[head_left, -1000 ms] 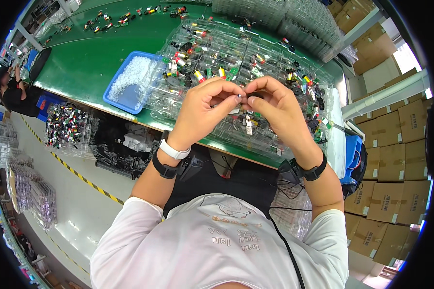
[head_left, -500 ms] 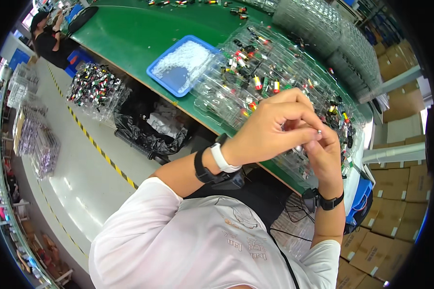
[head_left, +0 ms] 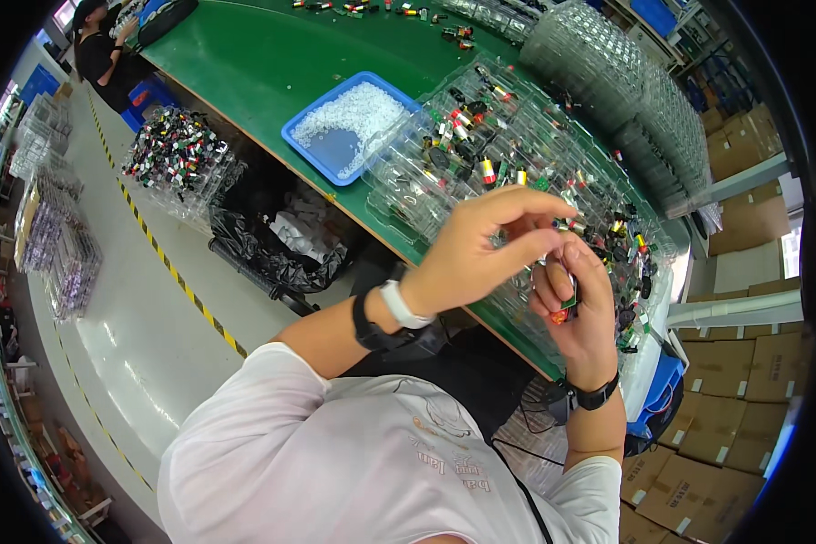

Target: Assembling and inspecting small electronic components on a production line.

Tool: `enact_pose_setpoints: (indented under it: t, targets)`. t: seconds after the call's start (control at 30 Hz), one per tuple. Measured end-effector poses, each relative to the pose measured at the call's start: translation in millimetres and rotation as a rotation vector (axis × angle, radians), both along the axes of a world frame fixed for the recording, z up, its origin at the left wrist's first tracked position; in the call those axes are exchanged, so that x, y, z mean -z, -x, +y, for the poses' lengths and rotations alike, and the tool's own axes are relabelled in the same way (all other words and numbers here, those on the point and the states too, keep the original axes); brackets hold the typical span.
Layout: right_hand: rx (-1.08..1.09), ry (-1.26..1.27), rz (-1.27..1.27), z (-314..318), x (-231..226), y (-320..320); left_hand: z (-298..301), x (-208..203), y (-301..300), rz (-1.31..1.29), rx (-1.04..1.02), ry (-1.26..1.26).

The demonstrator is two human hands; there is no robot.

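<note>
My left hand (head_left: pixel 480 249), with a white and a black wristband, is curled above the table. Its thumb and forefinger come close together around a tiny dark bit too small to name. Just beside those fingertips, my right hand (head_left: pixel 582 304) is closed on a small green circuit board (head_left: pixel 568 296) with a red end, partly hidden by the fingers. Beneath both hands lie clear plastic trays (head_left: pixel 408 186) strewn with small electronic assemblies, some with red, white and yellow cylinders (head_left: pixel 488 170).
Left of the trays, a blue tray (head_left: pixel 292 143) holds small white pieces. Stacked clear trays (head_left: pixel 607 72) stand at the far right of the green table (head_left: pixel 245 68). A black bag-lined bin (head_left: pixel 245 263) is below the table edge. Cardboard boxes (head_left: pixel 743 372) are at right; a person (head_left: pixel 100 54) sits far left.
My hands have shifted slightly left. The left thumb and forefinger have parted somewhat from their pinch on a tiny shiny piece. The right hand has turned, showing the green board and red end.
</note>
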State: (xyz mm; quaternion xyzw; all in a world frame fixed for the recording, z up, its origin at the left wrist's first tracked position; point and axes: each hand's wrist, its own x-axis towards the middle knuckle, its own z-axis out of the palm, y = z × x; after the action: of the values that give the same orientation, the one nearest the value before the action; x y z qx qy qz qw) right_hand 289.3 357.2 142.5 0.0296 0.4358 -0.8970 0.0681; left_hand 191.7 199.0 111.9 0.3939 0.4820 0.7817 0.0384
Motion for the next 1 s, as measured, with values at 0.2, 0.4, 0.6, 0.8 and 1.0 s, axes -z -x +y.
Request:
enact_pose_setpoints:
  t: [0.2, 0.4, 0.6, 0.8, 1.0]
  targets:
    - [0.181, -0.224, -0.054, 6, -3, 3, -74, 14, 35, -0.255, -0.174, 0.228]
    - [0.250, -0.455, -0.087, 12, -6, 4, -132, 72, 121, 0.011, -0.640, 0.691]
    - [0.310, -0.536, -0.098, 20, 0, 0, -137, 89, 170, 0.367, -0.685, 1.000]
    - [0.303, -0.572, -0.132, 22, -4, -1, -129, 109, 180, 0.432, -0.624, 1.210]
    - [0.270, -0.608, -0.090, 26, -2, -6, -124, 107, 185, 0.500, -0.655, 1.241]
